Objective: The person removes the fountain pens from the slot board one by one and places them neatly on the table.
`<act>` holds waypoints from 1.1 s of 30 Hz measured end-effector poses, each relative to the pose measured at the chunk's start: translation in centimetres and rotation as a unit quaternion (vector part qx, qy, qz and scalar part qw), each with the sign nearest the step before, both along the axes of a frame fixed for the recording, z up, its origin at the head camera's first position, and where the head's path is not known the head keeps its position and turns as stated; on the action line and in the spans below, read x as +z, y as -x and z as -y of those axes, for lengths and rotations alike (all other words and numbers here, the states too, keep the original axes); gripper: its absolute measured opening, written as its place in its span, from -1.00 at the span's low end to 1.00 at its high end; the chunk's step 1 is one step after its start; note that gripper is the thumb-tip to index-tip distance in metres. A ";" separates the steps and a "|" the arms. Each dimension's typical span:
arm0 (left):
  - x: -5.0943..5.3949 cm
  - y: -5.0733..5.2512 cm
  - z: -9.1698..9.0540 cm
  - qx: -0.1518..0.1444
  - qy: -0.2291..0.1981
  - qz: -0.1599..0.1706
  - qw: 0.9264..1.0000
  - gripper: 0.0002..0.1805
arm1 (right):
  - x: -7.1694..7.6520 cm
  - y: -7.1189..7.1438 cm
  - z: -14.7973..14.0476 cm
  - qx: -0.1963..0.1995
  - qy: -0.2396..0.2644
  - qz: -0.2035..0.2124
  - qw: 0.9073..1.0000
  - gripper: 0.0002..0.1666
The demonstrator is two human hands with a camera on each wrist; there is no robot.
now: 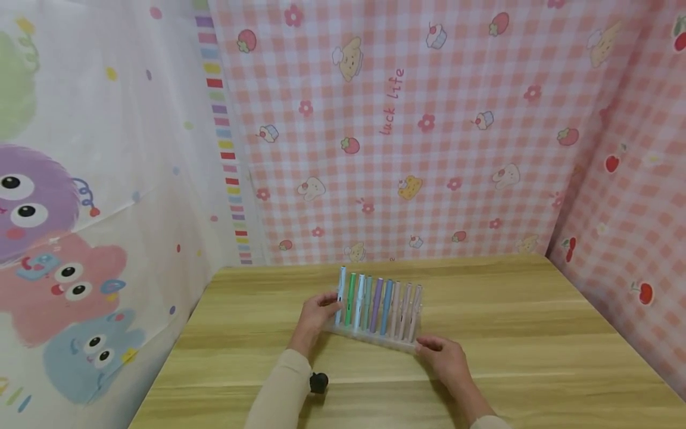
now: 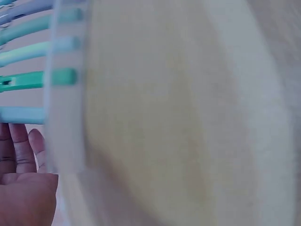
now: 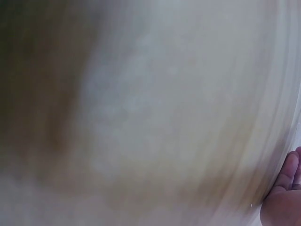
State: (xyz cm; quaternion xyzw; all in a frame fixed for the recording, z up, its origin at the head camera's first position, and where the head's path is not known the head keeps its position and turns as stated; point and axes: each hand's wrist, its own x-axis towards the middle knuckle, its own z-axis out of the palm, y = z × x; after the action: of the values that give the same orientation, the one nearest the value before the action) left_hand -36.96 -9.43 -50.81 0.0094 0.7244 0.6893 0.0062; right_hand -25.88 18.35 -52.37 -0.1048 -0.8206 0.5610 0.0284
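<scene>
A clear pen rack [image 1: 370, 338] holds a row of several upright pens. A light blue pen [image 1: 340, 289] stands at its left end, then a green pen [image 1: 350, 301]; a purple pen [image 1: 377, 305] and a blue pen [image 1: 386, 307] are near the middle, with pale pinkish pens [image 1: 403, 313] on the right. My left hand [image 1: 318, 313] grips the rack's left end, its fingers close against the light blue pen [image 2: 21, 115]. At the lower right corner of the rack, my right hand [image 1: 443, 356] holds on with fingers and thumb. The right wrist view is blurred, with only part of that hand showing.
A wood-grain table [image 1: 514, 333] lies under the rack. Behind it hangs a pink checked cloth [image 1: 461, 155], with a patterned white cloth [image 1: 161, 208] on the left and another printed cloth [image 1: 632, 226] on the right. A small black object [image 1: 318, 382] sits by the left sleeve.
</scene>
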 end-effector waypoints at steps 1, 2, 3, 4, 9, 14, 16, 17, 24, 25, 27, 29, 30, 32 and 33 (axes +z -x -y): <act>0.4 0.0 0.1 0.001 -0.003 -0.003 1.000 -0.69 | 0.0 0.0 0.0 0.002 -0.002 -0.002 1.000 -0.73; 0.8 0.0 0.2 0.001 -0.008 -0.009 1.000 -0.69 | 0.0 0.0 0.0 0.002 -0.002 -0.004 1.000 -0.73; 1.2 0.0 0.4 0.002 -0.015 -0.013 1.000 -0.69 | 0.0 0.0 0.0 0.002 -0.002 -0.006 1.000 -0.73; 1.7 0.0 0.7 0.003 -0.025 -0.012 1.000 -0.70 | 0.0 0.0 0.0 0.002 -0.003 -0.009 1.000 -0.74; 3.4 0.4 2.8 0.015 -0.061 -0.006 0.998 -0.72 | 0.1 0.1 -0.1 0.003 -0.008 -0.010 1.000 -0.74; 3.6 0.5 5.5 0.023 -0.061 0.013 0.998 -0.60 | 0.1 0.1 -0.1 0.003 -0.009 -0.001 1.000 -0.74; 3.4 0.4 6.5 0.017 -0.055 0.024 0.998 -0.55 | 0.1 0.1 0.0 0.005 -0.012 -0.004 1.000 -0.75; 3.2 0.3 7.0 0.012 -0.054 0.028 0.998 -0.54 | 0.1 0.1 0.0 0.005 -0.013 -0.007 1.000 -0.75; 2.4 -0.7 9.5 -0.012 -0.037 0.054 0.998 -0.49 | 0.0 0.0 -0.1 0.012 -0.015 -0.022 1.000 -0.74; 2.2 -0.8 9.8 -0.012 -0.035 0.058 0.998 -0.49 | 0.0 0.0 -0.1 0.011 -0.013 -0.021 1.000 -0.74; 1.8 -1.0 10.3 -0.013 -0.034 0.066 0.997 -0.49 | 0.0 0.0 -0.1 0.010 -0.013 -0.017 1.000 -0.75; 1.4 -1.1 10.8 -0.016 -0.033 0.070 0.997 -0.49 | 0.0 0.0 -0.1 0.010 -0.014 -0.018 1.000 -0.74; 1.3 -1.3 11.0 -0.017 -0.031 0.074 0.997 -0.49 | -0.1 0.0 -0.1 0.008 -0.013 -0.017 1.000 -0.75; 1.0 -1.5 11.4 -0.019 -0.024 0.078 0.996 -0.49 | -0.2 0.1 0.0 0.009 -0.017 -0.020 1.000 -0.76; 0.9 -1.7 11.6 -0.019 -0.019 0.082 0.996 -0.49 | -0.2 0.1 0.0 0.009 -0.018 -0.021 1.000 -0.76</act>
State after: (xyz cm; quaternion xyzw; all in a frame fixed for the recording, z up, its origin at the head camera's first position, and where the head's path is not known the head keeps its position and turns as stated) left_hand -35.30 -21.00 -49.89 -0.0334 0.7078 0.7013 0.0782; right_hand -25.97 18.34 -52.56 -0.0855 -0.8307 0.5484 0.0426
